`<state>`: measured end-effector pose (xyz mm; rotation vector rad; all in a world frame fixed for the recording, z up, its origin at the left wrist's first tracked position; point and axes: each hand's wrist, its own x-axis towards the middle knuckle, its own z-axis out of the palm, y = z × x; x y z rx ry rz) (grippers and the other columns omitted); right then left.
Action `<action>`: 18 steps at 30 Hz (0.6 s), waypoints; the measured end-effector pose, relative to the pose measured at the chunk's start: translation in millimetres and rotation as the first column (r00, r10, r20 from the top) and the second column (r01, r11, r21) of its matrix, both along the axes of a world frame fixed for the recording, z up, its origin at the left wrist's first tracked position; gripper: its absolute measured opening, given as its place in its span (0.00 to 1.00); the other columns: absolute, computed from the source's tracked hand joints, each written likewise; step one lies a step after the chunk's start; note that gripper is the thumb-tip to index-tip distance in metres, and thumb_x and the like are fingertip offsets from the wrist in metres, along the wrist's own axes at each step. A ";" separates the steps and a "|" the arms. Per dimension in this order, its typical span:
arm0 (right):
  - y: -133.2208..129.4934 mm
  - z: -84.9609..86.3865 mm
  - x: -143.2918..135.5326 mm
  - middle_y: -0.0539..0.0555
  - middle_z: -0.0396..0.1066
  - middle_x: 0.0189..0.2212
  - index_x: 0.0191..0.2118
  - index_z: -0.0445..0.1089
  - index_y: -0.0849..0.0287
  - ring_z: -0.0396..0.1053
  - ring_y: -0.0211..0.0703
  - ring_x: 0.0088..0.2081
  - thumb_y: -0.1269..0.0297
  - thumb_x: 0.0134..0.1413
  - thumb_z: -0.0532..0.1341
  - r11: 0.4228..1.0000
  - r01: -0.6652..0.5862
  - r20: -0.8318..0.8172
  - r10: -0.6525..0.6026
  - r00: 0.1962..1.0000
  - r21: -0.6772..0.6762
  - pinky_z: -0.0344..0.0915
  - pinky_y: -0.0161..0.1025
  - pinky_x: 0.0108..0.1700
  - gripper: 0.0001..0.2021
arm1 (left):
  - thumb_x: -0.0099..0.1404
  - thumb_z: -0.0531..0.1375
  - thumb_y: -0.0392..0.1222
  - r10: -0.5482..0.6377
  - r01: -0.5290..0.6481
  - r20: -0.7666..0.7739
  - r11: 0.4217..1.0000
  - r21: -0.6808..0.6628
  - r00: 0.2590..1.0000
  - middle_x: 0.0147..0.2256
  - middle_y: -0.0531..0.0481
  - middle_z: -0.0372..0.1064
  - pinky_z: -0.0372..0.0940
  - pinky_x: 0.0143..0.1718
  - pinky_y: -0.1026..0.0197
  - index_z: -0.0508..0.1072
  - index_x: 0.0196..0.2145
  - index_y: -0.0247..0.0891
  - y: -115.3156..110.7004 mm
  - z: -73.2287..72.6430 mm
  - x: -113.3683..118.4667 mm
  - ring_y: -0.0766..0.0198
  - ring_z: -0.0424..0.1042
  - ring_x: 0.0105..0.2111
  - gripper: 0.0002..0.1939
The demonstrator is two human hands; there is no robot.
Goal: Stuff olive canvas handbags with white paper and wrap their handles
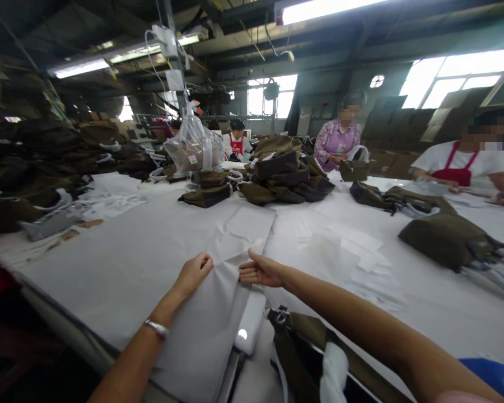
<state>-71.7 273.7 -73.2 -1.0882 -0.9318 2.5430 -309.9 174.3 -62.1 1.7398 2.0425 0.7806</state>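
Observation:
My left hand (194, 273), a silver bracelet on its wrist, has its fingers closed on a raised fold of the pale grey sheet (121, 268) covering the table. To the right of it, my right hand (262, 271) is held with fingers stretched out and thumb up, its fingertips by the same fold near the sheet's edge. A white rounded device (251, 322) lies just below my right hand. Under my right forearm is an open olive bag (306, 330) with a metal ring and white stuffing or wrap.
Piled olive and black bags (288, 173) stand at the table's far side, beside a clear plastic bag (193, 148). More bags (449, 240) and paper sheets (361, 252) lie right. People work across the table; dark bags (29, 168) are heaped left.

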 end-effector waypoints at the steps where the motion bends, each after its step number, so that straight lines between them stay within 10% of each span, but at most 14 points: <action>1: 0.3 -0.5 -5.7 0.66 0.77 0.36 0.53 0.65 0.75 0.80 0.46 0.36 0.44 0.71 0.47 1.000 0.024 -0.020 -0.024 1.000 -0.002 0.78 0.40 0.42 0.32 | 0.68 0.48 0.52 0.002 -0.002 0.012 1.000 0.013 1.000 0.30 0.49 0.75 0.66 0.33 0.62 0.71 0.34 0.39 1.1 0.9 3.1 0.59 0.74 0.31 0.18; 10: 4.9 -8.4 -53.2 0.55 0.75 0.39 0.47 0.71 0.65 0.75 0.39 0.34 0.61 0.70 0.59 0.980 0.185 -0.013 -0.185 0.983 0.077 0.75 0.38 0.37 0.11 | 0.63 0.64 0.46 0.029 -0.015 -0.104 0.991 0.130 0.994 0.55 0.39 0.71 0.62 0.59 0.49 0.70 0.57 0.39 5.0 -5.9 57.2 0.48 0.68 0.56 0.25; 18: -3.8 -1.4 -4.9 0.50 0.73 0.29 0.37 0.69 0.62 0.72 0.35 0.29 0.60 0.69 0.59 0.951 0.224 0.032 -0.236 0.971 0.213 0.74 0.32 0.34 0.11 | 0.68 0.54 0.36 -0.098 0.098 -0.008 0.988 0.115 0.995 0.43 0.45 0.78 0.66 0.54 0.55 0.80 0.40 0.41 -4.0 11.2 90.9 0.54 0.74 0.46 0.13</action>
